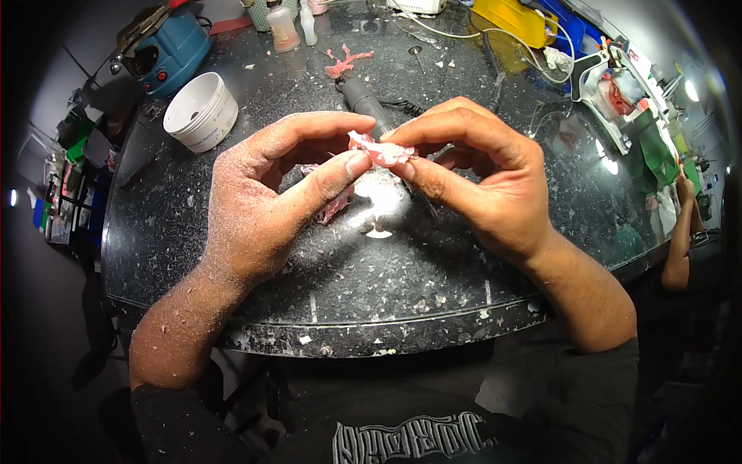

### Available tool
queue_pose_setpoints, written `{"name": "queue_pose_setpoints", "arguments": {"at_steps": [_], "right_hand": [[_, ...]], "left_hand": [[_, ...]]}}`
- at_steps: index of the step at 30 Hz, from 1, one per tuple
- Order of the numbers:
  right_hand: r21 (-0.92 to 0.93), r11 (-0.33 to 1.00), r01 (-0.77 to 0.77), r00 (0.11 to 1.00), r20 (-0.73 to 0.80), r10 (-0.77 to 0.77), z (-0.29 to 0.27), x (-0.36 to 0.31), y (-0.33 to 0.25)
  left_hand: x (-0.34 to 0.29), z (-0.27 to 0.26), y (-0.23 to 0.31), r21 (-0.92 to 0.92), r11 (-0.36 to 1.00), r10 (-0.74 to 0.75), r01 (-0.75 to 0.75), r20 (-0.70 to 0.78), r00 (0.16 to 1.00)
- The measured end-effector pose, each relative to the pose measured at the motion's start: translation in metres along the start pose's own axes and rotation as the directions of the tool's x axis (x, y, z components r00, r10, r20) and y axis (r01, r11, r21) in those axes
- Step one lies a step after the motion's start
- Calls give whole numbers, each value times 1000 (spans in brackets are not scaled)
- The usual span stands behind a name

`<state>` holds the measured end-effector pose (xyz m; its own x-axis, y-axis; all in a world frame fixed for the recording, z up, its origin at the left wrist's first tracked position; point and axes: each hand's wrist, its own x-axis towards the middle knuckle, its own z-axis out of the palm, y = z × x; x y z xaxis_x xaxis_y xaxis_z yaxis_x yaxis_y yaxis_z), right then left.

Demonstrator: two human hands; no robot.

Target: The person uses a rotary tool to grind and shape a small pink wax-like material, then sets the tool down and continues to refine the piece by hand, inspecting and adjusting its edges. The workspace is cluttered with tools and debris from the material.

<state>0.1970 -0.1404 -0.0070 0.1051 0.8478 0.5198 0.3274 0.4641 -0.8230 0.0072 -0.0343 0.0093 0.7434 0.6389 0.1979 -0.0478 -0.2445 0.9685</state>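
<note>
Between both hands, over the middle of the table, is a small pink denture-like piece (384, 152) with rough white material on it. My left hand (267, 182), coated in pale dust, pinches its left end between thumb and index finger. On the right end, the thumb and index finger of my right hand (483, 174) are closed too. Beneath my left fingers lies another pink fragment (335, 205), partly hidden. A dark cylindrical handpiece (362, 102) rests just beyond the hands, and a branched pink piece (348, 62) lies past its far end.
The speckled black table (348, 298) is strewn with dust and chips. At the left stand a white tub (202, 116) and a blue machine (174, 50). Bottles (283, 29) stand at the back; a yellow bin (514, 23) is far right. Another person's arm (679, 240) shows at the right.
</note>
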Motion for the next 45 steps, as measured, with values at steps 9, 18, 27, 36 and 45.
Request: {"name": "queue_pose_setpoints", "arguments": {"at_steps": [9,18,27,36,45], "right_hand": [[10,1000,-15,1000,6,14,0,0,0],[47,998,-44,999,8,44,-1,-1,3],[-10,1000,-13,1000,2,13,-1,-1,2],[-97,993,74,997,-1,-74,5,1,-1],[-78,996,49,984,-165,-61,2,2,10]], "left_hand": [[0,1,0,11,1000,-4,4,-4,1000],[0,0,0,49,999,-13,13,5,1000],[2,5,-6,-3,997,75,-76,-106,992],[-1,17,-6,-253,967,-2,-15,-67,998],[5,-9,-16,-435,871,-179,227,148,973]]}}
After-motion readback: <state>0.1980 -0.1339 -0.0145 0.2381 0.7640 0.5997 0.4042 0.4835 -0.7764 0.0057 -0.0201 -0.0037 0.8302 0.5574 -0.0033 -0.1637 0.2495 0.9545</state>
